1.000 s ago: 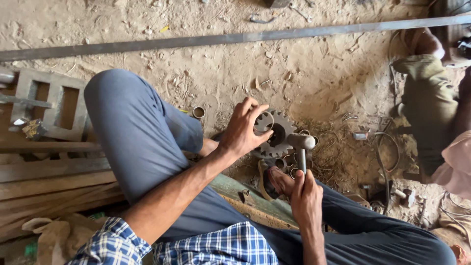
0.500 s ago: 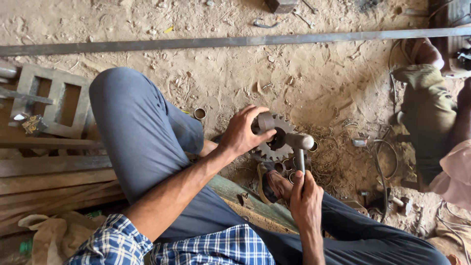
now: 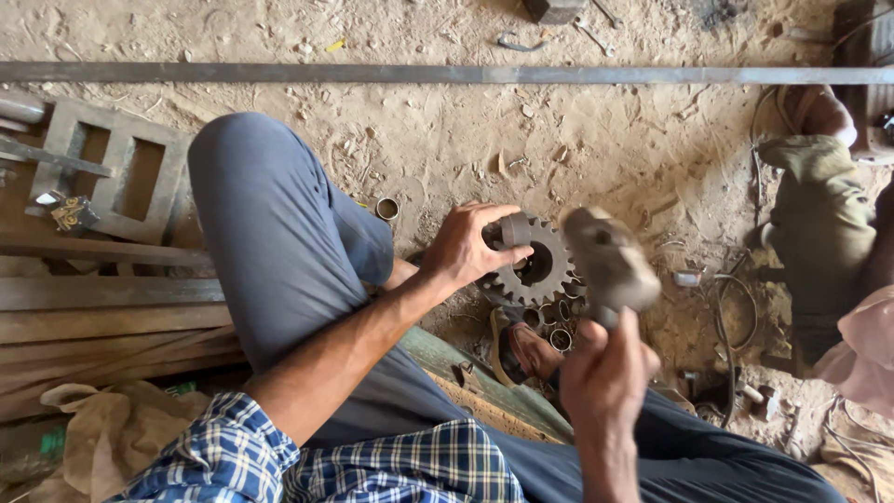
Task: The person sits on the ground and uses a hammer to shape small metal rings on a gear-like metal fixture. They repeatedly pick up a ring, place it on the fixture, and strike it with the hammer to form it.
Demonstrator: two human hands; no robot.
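— While the short metal cylinder (image 3: 515,229) stands at the bore of the gear (image 3: 531,270), how far along does the work look?

— Partway, I judge. The cylinder sits at the gear's central hole, at about 11 o'clock of it, but it stands proud and is not seated. The gear lies flat on the dirt floor (image 3: 419,140), just beyond the sandalled foot (image 3: 531,349).

— And the hands?

— The left hand (image 3: 470,247) is closed around the cylinder, fingers pinching it upright, heel resting at the gear's 9 o'clock edge. The right hand (image 3: 603,382) is clenched on the handle of a hammer (image 3: 610,261), raised and blurred, at 3 o'clock of the gear. So driving the piece in appears left to do.

— Materials?

— The gear is dark, worn steel with blunt, evenly cut teeth; the cylinder is dull grey and smooth. The hammer head is blocky and pale. Small metal rings (image 3: 557,326) lie at the gear's 6 o'clock, another ring (image 3: 387,209) at 9 o'clock. Farther out, a long flat steel bar (image 3: 372,73) crosses at 12 o'clock, and rough wooden planks (image 3: 102,307) stack at 9 o'clock.
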